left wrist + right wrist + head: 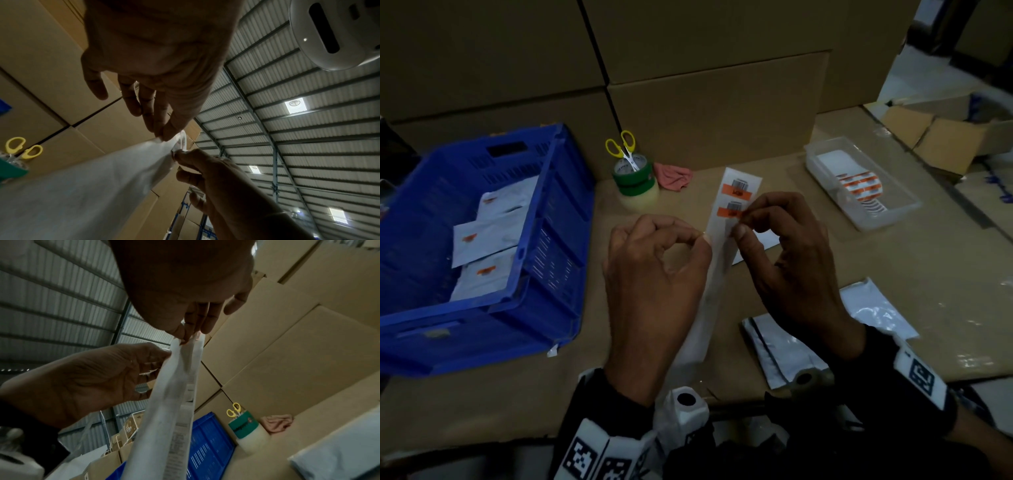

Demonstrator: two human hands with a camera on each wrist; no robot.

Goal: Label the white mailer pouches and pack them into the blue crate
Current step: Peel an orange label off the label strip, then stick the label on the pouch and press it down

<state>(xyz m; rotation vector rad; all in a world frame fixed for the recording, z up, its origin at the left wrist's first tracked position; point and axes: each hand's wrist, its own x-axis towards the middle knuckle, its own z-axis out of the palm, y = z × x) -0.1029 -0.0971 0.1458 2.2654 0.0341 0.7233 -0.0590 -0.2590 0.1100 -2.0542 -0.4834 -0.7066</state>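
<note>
The blue slotted plastic crate (pixel 482 246) is sitting far left on the bench, holding labelled white mailer pouches (pixel 486 236). The left hand (pixel 650 274) is pinching the long white backing strip (pixel 719 240), steadying it, while the right hand (pixel 791 260) is pinching an orange barcode label (pixel 729 212), apparently peeling it.

Blue crate (pixel 544 219), slotted walls; inside it, white mailer pouches (pixel 482 236) each with an orange label. Right of the crate: scissors (pixel 624 148) with yellow handles, green tape roll (pixel 635 176) over a pale translucent one, pink cloth (pixel 673 175). White backing strip (pixel 726 219) bearing orange labels with grey barcodes. Clear tray (pixel 893 205) of orange-and-white labels. Tan cartons (pixel 715 113). Black-and-white marker squares on wrist bands (pixel 921 373).
</note>
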